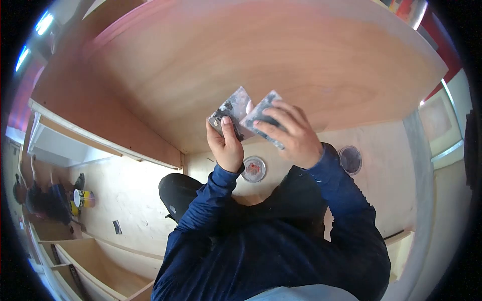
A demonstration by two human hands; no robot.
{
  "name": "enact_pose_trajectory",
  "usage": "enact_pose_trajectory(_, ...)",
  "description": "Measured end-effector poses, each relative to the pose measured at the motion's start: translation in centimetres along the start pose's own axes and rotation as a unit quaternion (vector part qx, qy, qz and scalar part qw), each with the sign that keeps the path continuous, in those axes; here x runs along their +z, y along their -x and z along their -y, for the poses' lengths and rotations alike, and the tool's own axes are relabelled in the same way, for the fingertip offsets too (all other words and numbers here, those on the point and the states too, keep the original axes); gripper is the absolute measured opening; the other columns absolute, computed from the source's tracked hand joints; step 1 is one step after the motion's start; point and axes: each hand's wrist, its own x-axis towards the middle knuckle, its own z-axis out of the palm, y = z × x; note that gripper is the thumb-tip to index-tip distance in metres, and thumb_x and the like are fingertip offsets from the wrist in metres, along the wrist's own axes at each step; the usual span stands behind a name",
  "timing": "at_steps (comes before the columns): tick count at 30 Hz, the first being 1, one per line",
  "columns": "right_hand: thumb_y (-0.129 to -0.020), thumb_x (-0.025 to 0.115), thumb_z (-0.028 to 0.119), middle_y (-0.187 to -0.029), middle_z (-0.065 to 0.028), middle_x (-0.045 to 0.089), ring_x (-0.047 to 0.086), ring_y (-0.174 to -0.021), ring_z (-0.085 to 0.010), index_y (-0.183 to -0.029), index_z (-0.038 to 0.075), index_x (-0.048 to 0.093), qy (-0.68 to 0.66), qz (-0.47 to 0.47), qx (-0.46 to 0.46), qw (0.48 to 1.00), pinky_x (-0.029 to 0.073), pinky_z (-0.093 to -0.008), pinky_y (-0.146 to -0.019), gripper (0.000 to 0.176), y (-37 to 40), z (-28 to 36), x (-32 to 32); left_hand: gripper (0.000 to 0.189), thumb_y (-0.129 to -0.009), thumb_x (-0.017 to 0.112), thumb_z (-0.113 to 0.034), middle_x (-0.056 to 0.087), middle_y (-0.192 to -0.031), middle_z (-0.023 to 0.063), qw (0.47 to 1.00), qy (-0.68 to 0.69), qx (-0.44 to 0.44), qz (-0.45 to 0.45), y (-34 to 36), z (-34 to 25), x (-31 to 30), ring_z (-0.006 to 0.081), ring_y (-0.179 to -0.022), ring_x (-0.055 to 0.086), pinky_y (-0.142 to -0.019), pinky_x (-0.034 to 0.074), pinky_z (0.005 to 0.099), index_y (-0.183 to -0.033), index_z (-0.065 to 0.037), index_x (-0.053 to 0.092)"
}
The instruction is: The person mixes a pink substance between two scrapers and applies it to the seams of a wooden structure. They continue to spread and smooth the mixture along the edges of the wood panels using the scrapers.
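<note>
My left hand (224, 146) grips a flat, squarish putty spreader (235, 104) smeared with pale and dark residue, thumb laid across its face. A second, similar putty spreader (262, 111) is in my right hand (297, 131), with fingers spread over its upper side. The two blades meet edge to edge in this view, with a bit of pinkish paste between them. Both hands are raised in front of a large wooden panel (261, 55). Below them, between my knees, lies a round lid-like dish (254, 175) with reddish paste in it.
A round container (350, 160) with dark contents stands by my right knee. On the left are a wooden box edge (108, 145), a crouching person (47, 200), a paint bucket (85, 198) and a dark scrap (117, 227). Open wooden compartments (113, 251) sit at lower left.
</note>
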Motion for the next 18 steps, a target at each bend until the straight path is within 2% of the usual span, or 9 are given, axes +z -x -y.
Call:
enact_pose_trajectory(3, -0.065, 0.067, -0.001, -0.116, -0.0082, 0.058, 0.052, -0.116, -0.0305, -0.11, 0.016, 0.068, 0.022, 0.032, 0.022, 0.999, 0.043, -0.0439, -0.096, 0.048, 2.0, -1.0, 1.7, 0.016, -0.099, 0.052, -0.015, 0.058, -0.097, -0.0005, 0.981, -0.082, 0.168, -0.054, -1.8, 1.8, -0.6, 0.0063, -0.083, 0.051, -0.074, 0.042, 0.0201, -0.11, -0.003, 0.054)
enact_pose_trajectory(4, -0.065, 0.068, -0.001, -0.116, -0.0077, 0.058, 0.052, -0.116, -0.03, -0.11, 0.016, 0.068, 0.002, 0.073, 0.016, 0.997, 0.042, -0.044, -0.096, 0.048, 2.3, -1.6, 1.4, 0.016, -0.098, 0.053, -0.014, 0.059, -0.101, 0.0014, 0.982, -0.132, 0.093, -0.095, -2.8, 2.0, -2.5, 0.008, -0.089, 0.054, -0.079, 0.045, 0.023, -0.111, -0.004, 0.055)
enact_pose_trajectory(5, -0.065, 0.067, -0.003, -0.118, -0.0073, 0.058, 0.052, -0.116, -0.0303, -0.111, 0.017, 0.068, 0.012, 0.098, 0.036, 0.995, 0.043, -0.0435, -0.096, 0.05, 3.1, -3.1, 1.3, 0.015, -0.098, 0.053, -0.013, 0.06, -0.105, 0.0031, 0.987, 0.097, 0.093, -0.093, -4.0, -0.5, -2.4, 0.01, -0.093, 0.056, -0.083, 0.046, 0.026, -0.11, -0.004, 0.055)
enact_pose_trajectory(6, -0.065, 0.067, -0.003, -0.118, -0.0073, 0.058, 0.052, -0.116, -0.0303, -0.111, 0.017, 0.068, 0.029, 0.084, 0.047, 0.995, 0.043, -0.0435, -0.096, 0.05, 3.6, -4.8, 0.9, 0.015, -0.098, 0.052, -0.013, 0.061, -0.106, 0.0038, 0.982, 0.165, 0.08, -0.048, -6.2, 2.2, -6.7, 0.011, -0.094, 0.057, -0.083, 0.047, 0.0273, -0.11, -0.004, 0.055)
enact_pose_trajectory(7, -0.065, 0.065, -0.006, -0.118, -0.0078, 0.057, 0.052, -0.116, -0.0308, -0.112, 0.016, 0.068, 0.037, 0.03, 0.066, 0.997, 0.043, -0.043, -0.096, 0.052, 3.8, -7.1, 0.2, 0.016, -0.098, 0.052, -0.015, 0.061, -0.105, 0.0036, 0.988, -0.025, 0.121, -0.093, -6.6, 0.3, -7.2, 0.0118, -0.095, 0.057, -0.083, 0.047, 0.0277, -0.11, -0.005, 0.056)
enact_pose_trajectory(8, -0.065, 0.064, -0.008, -0.118, -0.0082, 0.057, 0.052, -0.116, -0.0313, -0.113, 0.016, 0.067, 0.046, -0.022, 0.081, 0.995, 0.043, -0.0425, -0.097, 0.054, 3.7, -9.3, -1.2, 0.018, -0.099, 0.052, -0.017, 0.061, -0.106, 0.0044, 0.993, 0.088, 0.052, -0.057, -6.0, -1.3, -8.0, 0.0123, -0.096, 0.058, -0.083, 0.047, 0.0285, -0.111, -0.005, 0.056)
enact_pose_trajectory(11, -0.064, 0.059, -0.012, -0.12, -0.01, 0.056, 0.053, -0.113, -0.0321, -0.118, 0.013, 0.065, 0.099, -0.195, 0.01, 0.976, 0.043, -0.0413, -0.097, 0.06, 2.7, -16.1, -6.2, 0.023, -0.098, 0.053, -0.02, 0.061, -0.109, 0.0046, 0.992, -0.096, 0.072, -0.047, -5.2, 0.2, -11.0, 0.0145, -0.097, 0.059, -0.083, 0.049, 0.0308, -0.116, -0.006, 0.055)
enact_pose_trajectory(12, -0.064, 0.059, -0.012, -0.12, -0.01, 0.056, 0.053, -0.112, -0.0324, -0.118, 0.013, 0.065, 0.179, -0.222, 0.02, 0.958, 0.043, -0.0413, -0.097, 0.06, 2.5, -18.3, -7.7, 0.023, -0.098, 0.053, -0.019, 0.061, -0.11, 0.0052, 0.993, 0.094, -0.04, -0.067, -4.4, 2.8, -13.6, 0.0161, -0.098, 0.059, -0.085, 0.049, 0.0321, -0.117, -0.006, 0.054)
enact_pose_trajectory(18, -0.063, 0.062, -0.007, -0.119, -0.0083, 0.056, 0.051, -0.114, -0.0327, -0.118, 0.014, 0.064, 0.312, -0.308, 0.056, 0.897, 0.042, -0.0419, -0.097, 0.059, -0.7, -25.9, -14.2, 0.028, -0.097, 0.046, -0.017, 0.061, -0.114, 0.0108, 0.982, 0.091, -0.166, 0.019, 1.2, 12.5, -19.7, 0.0245, -0.102, 0.063, -0.083, 0.056, 0.0409, -0.122, -0.005, 0.05)
